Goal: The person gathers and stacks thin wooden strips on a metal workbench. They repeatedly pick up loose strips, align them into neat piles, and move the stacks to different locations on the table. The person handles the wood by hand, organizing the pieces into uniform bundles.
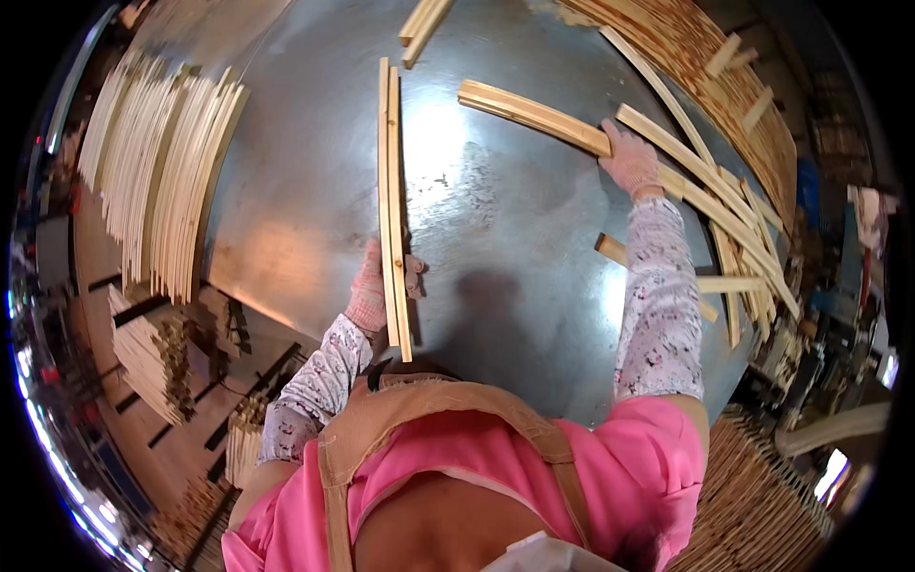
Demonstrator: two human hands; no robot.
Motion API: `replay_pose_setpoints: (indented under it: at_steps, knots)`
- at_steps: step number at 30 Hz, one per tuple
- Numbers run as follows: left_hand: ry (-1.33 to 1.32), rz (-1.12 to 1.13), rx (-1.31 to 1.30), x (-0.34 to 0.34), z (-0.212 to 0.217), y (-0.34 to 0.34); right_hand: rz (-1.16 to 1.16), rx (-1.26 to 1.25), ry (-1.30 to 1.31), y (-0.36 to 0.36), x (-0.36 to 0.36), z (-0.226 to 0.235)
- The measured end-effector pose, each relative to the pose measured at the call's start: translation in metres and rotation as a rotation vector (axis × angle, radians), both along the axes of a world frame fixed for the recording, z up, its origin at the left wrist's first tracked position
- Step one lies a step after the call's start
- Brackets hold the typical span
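My left hand (369, 291), in a pink work glove, is wrapped round two long wooden strips (391, 210) lying side by side, pointing away from me. Its fingertips show on their right side. My right hand (631, 159), gloved alike, reaches to the far right and grips the near end of another wooden strip (534, 116), which seems to be more than one piece laid together. Just beyond that hand, a loose heap of wooden strips (724, 205) lies crisscrossed along the right side of the metal table (515, 205). A short strip end (610, 249) shows beside my right forearm.
Rows of pale strips (162, 172) stand stacked at the left table edge. More strips (421, 29) lie at the far edge, and a wood-grained board (705, 67) is at the far right. Stacked wood (157, 367) sits low on the left, with bundled sticks (748, 486) at lower right.
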State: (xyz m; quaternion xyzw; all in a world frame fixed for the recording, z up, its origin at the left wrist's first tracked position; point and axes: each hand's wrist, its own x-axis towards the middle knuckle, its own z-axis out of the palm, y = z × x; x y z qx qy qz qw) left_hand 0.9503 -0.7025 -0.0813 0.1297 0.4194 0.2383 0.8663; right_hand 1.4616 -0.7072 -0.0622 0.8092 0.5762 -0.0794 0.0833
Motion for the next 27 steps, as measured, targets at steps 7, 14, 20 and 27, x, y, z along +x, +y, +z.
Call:
replay_pose_setpoints:
  at_steps: [7,14,20,27]
  knots:
    - [-0.051,0.073,0.031,-0.019,-0.011,-0.017,-0.257,-0.072,1.002,0.007,-0.191,0.017]
    - [-0.149,0.195,-0.199,-0.001,-0.012,-0.018,-0.385,0.256,1.437,0.002,-0.317,-0.056]
    - [-0.160,0.053,-0.161,-0.051,-0.011,-0.004,-0.799,0.353,1.786,-0.012,-0.333,-0.045]
    - [0.112,-0.182,0.289,-0.144,-0.003,0.050,-0.593,0.353,1.138,-0.008,-0.392,-0.005]
